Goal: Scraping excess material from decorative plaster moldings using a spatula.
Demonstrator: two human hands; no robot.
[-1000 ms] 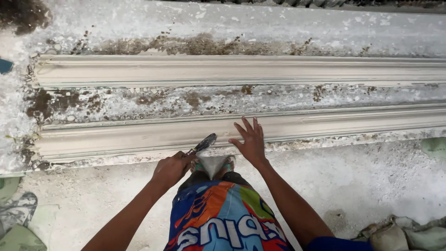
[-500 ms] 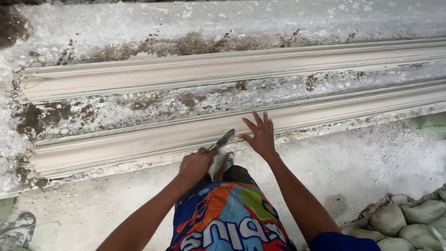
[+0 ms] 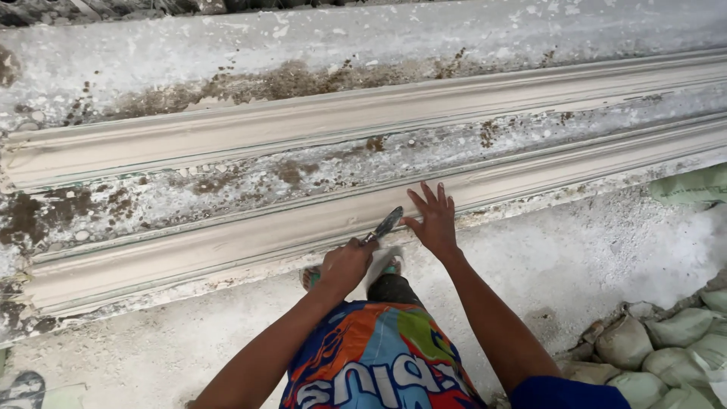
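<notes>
Left hand [image 3: 344,265] clamped on scraper [image 3: 384,225], blade tip touching lower edge of near plaster moulding [image 3: 227,242]. Right hand [image 3: 435,221] flat on same moulding, fingers spread apart, just beside blade. 2 mouldings lie parallel; far moulding [image 3: 303,125] beyond. Filled pale sacks [image 3: 666,333] piled on floor at right, contents hidden.

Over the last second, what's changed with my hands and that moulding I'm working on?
The view has swung, so the near moulding and the far moulding now run tilted and the filled sacks have come into sight at the right. The left hand still grips the scraper with its blade at the near moulding, and the right hand still rests spread on it.
</notes>
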